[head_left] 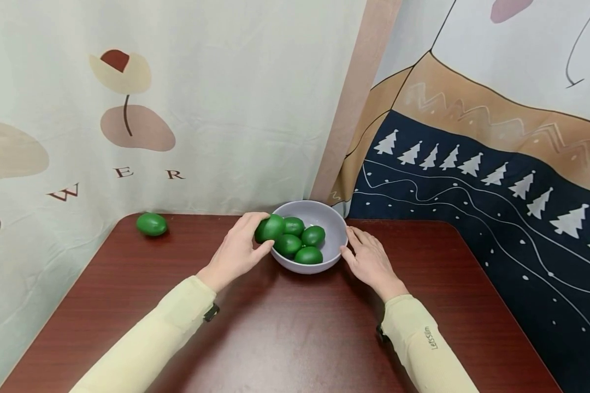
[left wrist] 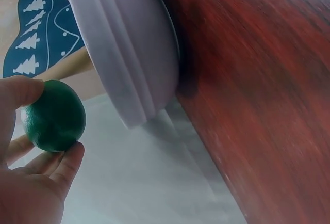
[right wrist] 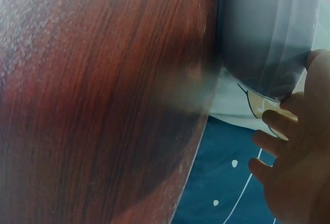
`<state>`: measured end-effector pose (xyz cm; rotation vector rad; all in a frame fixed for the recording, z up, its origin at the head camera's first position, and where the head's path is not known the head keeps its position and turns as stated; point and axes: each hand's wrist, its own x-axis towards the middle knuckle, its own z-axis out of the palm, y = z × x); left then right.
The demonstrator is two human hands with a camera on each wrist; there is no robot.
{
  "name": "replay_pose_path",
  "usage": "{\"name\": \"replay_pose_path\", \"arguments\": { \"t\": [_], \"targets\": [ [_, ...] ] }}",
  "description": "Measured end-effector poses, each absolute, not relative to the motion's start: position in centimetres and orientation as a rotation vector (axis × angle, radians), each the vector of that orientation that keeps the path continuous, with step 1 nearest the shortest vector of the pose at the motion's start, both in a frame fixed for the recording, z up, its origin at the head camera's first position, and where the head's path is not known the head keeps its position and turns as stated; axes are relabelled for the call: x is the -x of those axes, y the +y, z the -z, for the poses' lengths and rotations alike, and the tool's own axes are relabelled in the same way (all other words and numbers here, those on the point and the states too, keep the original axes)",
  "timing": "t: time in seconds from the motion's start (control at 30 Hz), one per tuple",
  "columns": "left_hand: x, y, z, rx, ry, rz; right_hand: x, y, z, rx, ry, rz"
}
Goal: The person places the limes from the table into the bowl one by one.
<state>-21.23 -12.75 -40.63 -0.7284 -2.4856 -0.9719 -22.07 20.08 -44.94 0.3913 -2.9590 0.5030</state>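
Note:
My left hand (head_left: 236, 248) holds a green lime (head_left: 269, 228) between thumb and fingers at the left rim of a pale purple bowl (head_left: 336, 234). In the left wrist view, the lime (left wrist: 54, 116) looks smooth and glossy, and the bowl's outer wall (left wrist: 124, 43) stands beside it. Several more limes (head_left: 308, 255) lie inside the bowl. At the bowl's right side, my right hand (head_left: 371, 259) touches the rim with thumb and fingertips. The right wrist view shows that hand (right wrist: 304, 146) with its lower fingers off the bowl (right wrist: 268, 33).
Another lime (head_left: 151, 224) lies at the back left corner of the dark red wooden table (head_left: 295, 327). Behind the table's back edge hang a pale curtain (head_left: 251, 109) with printed flowers and a dark blue cloth (head_left: 423, 185) with white trees.

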Motion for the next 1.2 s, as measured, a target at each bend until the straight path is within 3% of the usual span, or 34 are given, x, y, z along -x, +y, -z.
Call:
{"name": "replay_pose_path", "arguments": {
  "t": [1.2],
  "targets": [
    [21.4, -6.3, 42.3, 0.662, -2.489, 1.121, 22.2, 20.2, 45.0, -0.386, -2.966, -0.529]
  ]
}}
